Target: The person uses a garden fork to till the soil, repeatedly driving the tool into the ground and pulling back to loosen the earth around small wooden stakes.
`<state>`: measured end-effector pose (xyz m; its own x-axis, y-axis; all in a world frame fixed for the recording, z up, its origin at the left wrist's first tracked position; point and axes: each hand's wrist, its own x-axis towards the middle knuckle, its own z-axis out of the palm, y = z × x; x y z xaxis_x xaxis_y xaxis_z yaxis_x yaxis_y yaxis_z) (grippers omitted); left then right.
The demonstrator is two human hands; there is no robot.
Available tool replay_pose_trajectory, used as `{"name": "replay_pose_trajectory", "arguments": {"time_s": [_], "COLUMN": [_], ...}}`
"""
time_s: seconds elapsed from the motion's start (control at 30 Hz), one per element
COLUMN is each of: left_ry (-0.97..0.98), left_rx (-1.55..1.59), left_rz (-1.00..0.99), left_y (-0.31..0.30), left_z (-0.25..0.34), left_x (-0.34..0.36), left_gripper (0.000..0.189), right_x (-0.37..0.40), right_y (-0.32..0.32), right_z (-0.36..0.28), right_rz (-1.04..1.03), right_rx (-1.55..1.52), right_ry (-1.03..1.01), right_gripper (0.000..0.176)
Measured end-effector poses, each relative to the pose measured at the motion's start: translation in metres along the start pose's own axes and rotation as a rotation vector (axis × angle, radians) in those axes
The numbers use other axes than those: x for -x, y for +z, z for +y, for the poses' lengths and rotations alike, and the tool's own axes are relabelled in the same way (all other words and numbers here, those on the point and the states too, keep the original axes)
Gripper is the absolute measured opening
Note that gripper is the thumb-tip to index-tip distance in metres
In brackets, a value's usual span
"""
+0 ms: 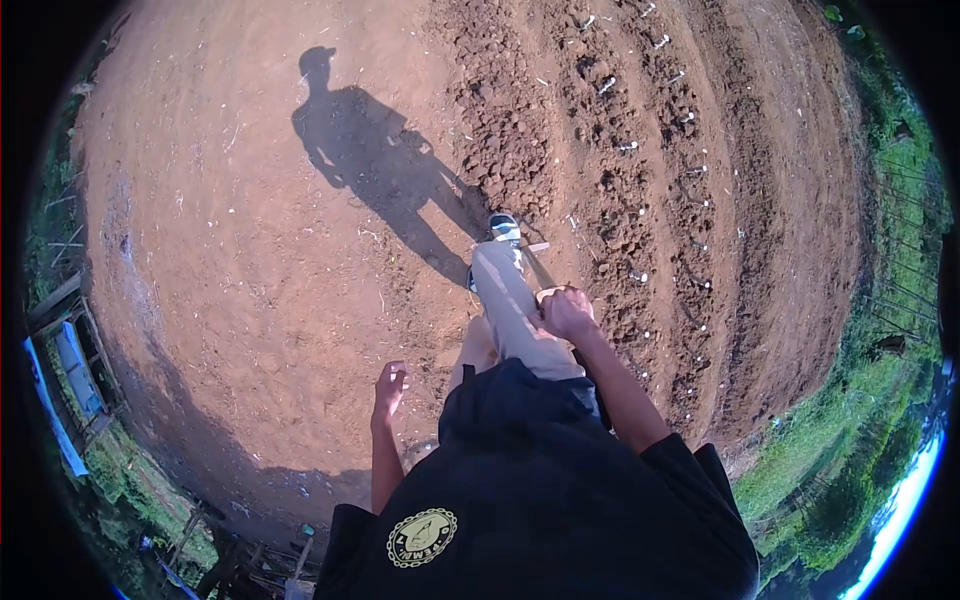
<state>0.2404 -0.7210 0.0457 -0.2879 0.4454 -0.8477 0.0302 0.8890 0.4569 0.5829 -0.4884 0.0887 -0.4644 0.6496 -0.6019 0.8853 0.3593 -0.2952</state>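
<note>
My right hand (567, 313) is closed over the pale top end of a tool handle (546, 294). The thin shaft (540, 268) runs down to the soil beside my raised foot in a grey shoe (504, 229). That leg, in light trousers (505, 305), is stepped forward onto the edge of the dug earth. At my side, my left hand (390, 385) hangs free above bare red ground, fingers loosely apart and holding nothing. The tool's head is hidden by the shoe and soil.
Furrows of cloddy tilled soil (620, 150) with small white bits run along the right. Flat packed red earth (250, 220) lies left, with my shadow (370, 150) on it. Grass (850, 400) borders the right; a wooden frame (70, 350) stands at the left edge.
</note>
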Motion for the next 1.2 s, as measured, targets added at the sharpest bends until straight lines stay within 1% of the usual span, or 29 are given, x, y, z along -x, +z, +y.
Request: {"name": "replay_pose_trajectory", "arguments": {"time_s": [0.07,0.13,0.17,0.2,0.27,0.33,0.37,0.4,0.43,0.47,0.5,0.53,0.6,0.63,0.67,0.73,0.8,0.87,0.93,1.0,1.07,1.13,1.17,1.2], "left_ry": [0.038,0.014,-0.039,-0.046,0.078,0.123,0.153,0.171,0.08,0.093,0.12,0.137,0.136,0.127,0.122,0.124,0.16,0.081,0.064,0.04,0.019,-0.005,-0.019,-0.082], "left_rx": [0.018,-0.045,-0.013,-0.027,0.044,0.036,0.025,0.013,-0.003,-0.009,-0.116,-0.227,-0.297,-0.271,-0.245,-0.275,-0.292,-0.253,-0.278,-0.306,-0.447,-0.438,-0.455,-0.455], "left_rz": [0.007,0.036,0.065,0.06,0.068,0.082,0.095,0.111,0.074,0.079,0.057,0.034,0.066,0.079,0.093,0.099,0.108,0.103,0.069,0.035,-0.077,-0.089,-0.089,-0.071], "left_y": [0.0,0.0,0.004,0.005,0.016,0.019,0.022,0.025,0.021,0.016,0.013,0.008,0.003,0.0,-0.002,-0.008,-0.005,-0.002,0.006,0.017,0.032,0.049,0.055,0.061], "left_z": [-0.002,0.012,0.016,0.009,-0.002,-0.01,-0.016,-0.026,-0.034,-0.043,-0.064,-0.085,-0.101,-0.103,-0.103,-0.098,-0.077,-0.074,-0.083,-0.094,-0.105,-0.12,-0.13,-0.138], "left_x": [-0.01,-0.018,-0.024,-0.032,-0.061,-0.072,-0.068,-0.055,-0.045,-0.039,-0.035,-0.03,-0.021,-0.011,0.0,0.024,0.029,0.041,0.038,0.028,0.011,-0.004,-0.008,-0.01], "left_gripper": [0.023,0.022,0.023,0.023,0.024,0.027,0.03,0.033,0.031,0.031,0.03,0.028,0.029,0.029,0.028,0.027,0.027,0.026,0.026,0.026,0.025,0.024,0.024,0.025], "right_x": [-0.003,-0.017,-0.025,-0.039,-0.055,-0.048,-0.051,-0.045,-0.04,-0.043,-0.044,-0.041,-0.033,-0.029,-0.021,0.014,0.037,0.066,0.085,0.106,0.12,0.12,0.115,0.11], "right_y": [-0.003,0.003,0.037,0.057,0.036,0.039,0.078,0.055,0.063,0.066,0.061,0.066,0.097,0.117,0.139,0.183,0.224,0.237,0.282,0.346,0.422,0.512,0.553,0.591], "right_z": [0.01,0.025,0.043,0.061,0.07,0.088,0.105,0.091,0.09,0.091,0.09,0.089,0.092,0.093,0.09,0.074,0.069,0.061,0.059,0.059,0.062,0.066,0.063,0.061], "right_rz": [0.017,-0.073,0.116,0.05,-0.294,-0.339,-0.205,-0.257,-0.233,-0.185,-0.241,-0.227,0.192,0.293,0.291,0.44,0.116,0.129,0.071,0.057,-0.042,-0.244,-0.255,-0.336], "right_rx": [0.052,0.08,0.05,0.105,0.102,0.112,0.112,0.091,0.087,0.087,0.099,0.095,0.113,0.109,0.098,0.101,0.019,-0.004,-0.071,-0.102,-0.153,-0.215,-0.234,-0.22], "right_ry": [-0.021,-0.066,-0.1,-0.116,0.009,0.046,0.061,0.097,0.113,0.129,0.095,0.09,0.135,0.073,0.07,0.052,0.064,0.032,0.05,0.064,0.154,0.281,0.281,0.408], "right_gripper": [0.043,0.042,0.039,0.037,0.038,0.04,0.041,0.042,0.042,0.043,0.045,0.045,0.049,0.045,0.045,0.037,0.028,0.023,0.029,0.027,0.026,0.026,0.026,0.027]}}
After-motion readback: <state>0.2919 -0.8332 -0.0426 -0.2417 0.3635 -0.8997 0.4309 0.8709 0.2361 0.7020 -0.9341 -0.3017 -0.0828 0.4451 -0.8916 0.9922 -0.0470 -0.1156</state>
